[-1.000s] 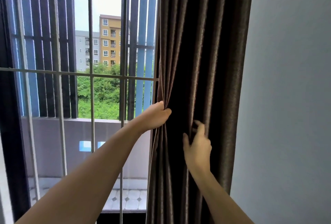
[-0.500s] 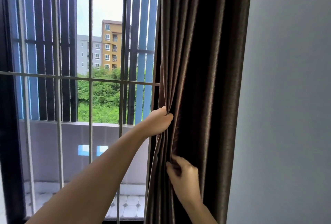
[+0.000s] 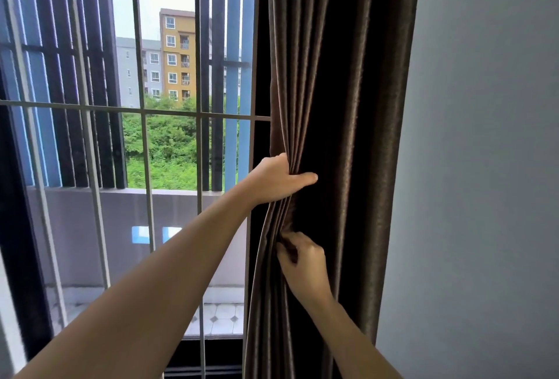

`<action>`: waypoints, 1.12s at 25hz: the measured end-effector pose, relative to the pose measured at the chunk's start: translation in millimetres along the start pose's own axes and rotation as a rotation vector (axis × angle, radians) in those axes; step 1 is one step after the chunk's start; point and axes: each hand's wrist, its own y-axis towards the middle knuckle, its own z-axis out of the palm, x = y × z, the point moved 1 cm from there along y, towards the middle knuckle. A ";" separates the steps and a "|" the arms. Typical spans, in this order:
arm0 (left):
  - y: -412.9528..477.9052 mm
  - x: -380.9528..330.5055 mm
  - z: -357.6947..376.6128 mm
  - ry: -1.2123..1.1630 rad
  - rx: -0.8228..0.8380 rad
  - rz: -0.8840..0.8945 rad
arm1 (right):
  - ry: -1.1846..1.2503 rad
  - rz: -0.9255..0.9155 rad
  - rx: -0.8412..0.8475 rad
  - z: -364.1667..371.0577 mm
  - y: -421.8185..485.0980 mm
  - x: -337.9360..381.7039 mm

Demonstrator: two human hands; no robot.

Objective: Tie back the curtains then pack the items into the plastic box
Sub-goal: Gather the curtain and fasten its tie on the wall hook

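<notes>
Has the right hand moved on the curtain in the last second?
Yes. The right hand has dropped down the curtain and shifted toward the window bars; it now pinches folds below the left hand, away from the wall.

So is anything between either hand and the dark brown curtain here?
No. The left hand grips the bunched folds of the dark brown pleated curtain, and the right hand pinches them lower down.

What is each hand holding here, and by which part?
Both grip the brown curtain: left hand bunches its window-side edge folds, right hand pinches the same folds lower down.
</notes>
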 end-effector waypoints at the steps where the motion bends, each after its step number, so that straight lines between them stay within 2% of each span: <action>1: 1.6 0.7 0.4 0.073 -0.014 0.024 | -0.024 -0.009 0.025 -2.2 1.3 1.1; 3: 3.8 3.0 -0.3 0.161 -0.055 0.018 | -0.152 -0.090 -0.045 -9.6 3.7 4.1; 6: 2.5 6.0 -2.2 0.154 -0.053 -0.004 | -0.301 -0.137 -0.470 -26.5 14.9 10.1; 8: 1.4 8.3 -1.7 0.110 -0.039 0.009 | -0.229 -0.097 -0.613 -40.6 28.4 15.3; 10: 0.4 10.3 -0.5 0.060 -0.045 0.019 | -0.068 -0.034 -0.542 -53.0 42.8 21.0; 13: 1.0 12.6 2.6 0.021 -0.036 0.027 | 0.094 0.099 -0.262 -55.2 48.3 20.3; 16: 4.0 15.8 2.1 0.023 -0.036 0.017 | 0.154 0.027 -0.076 -46.8 38.0 14.1; 20: 3.4 14.1 1.9 0.018 -0.033 -0.011 | 0.144 -0.026 -0.041 -40.0 32.9 19.6; 22: 3.3 11.4 3.4 0.020 -0.019 -0.011 | 0.181 -0.005 -0.020 -38.2 31.6 23.3; 25: 3.8 7.8 4.7 0.005 -0.013 -0.023 | 0.295 0.068 0.109 -39.4 28.8 23.6; 28: 2.1 3.5 6.3 -0.091 0.014 -0.021 | 0.283 0.069 0.150 -40.1 23.9 20.7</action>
